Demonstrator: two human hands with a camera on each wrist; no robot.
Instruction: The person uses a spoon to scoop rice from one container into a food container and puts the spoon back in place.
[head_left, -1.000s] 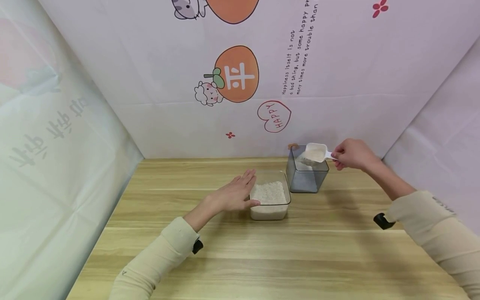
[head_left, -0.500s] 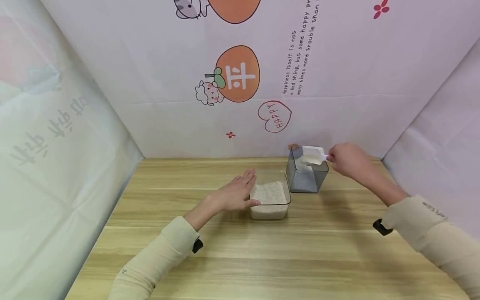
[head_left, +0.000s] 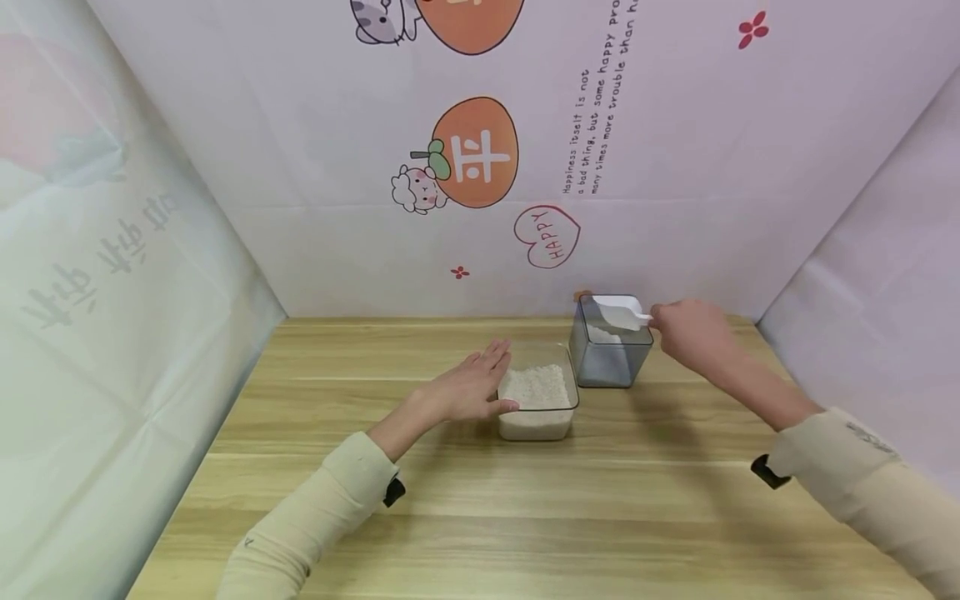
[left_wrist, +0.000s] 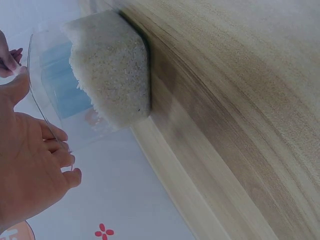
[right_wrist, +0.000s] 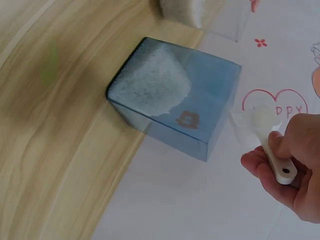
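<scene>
My left hand rests at the left rim of a clear square container, its fingers extended along the edge. White rice lies inside that container, seen through its wall in the left wrist view. A white plastic scoop is tilted over the mouth of a taller blue-grey see-through container, behind and to the right. My right hand pinches its short handle between thumb and fingers. Rice also fills the lower part of the blue-grey container.
Both containers stand on a wood-grain tabletop, towards its back edge. Right behind the blue-grey one rises a white printed backdrop. More white sheeting closes off the left side and the right side.
My right hand has turned the scoop from nearly level, with rice in it, to tipped over the blue-grey container. It has also moved slightly left and lower. The left hand has stayed in place.
</scene>
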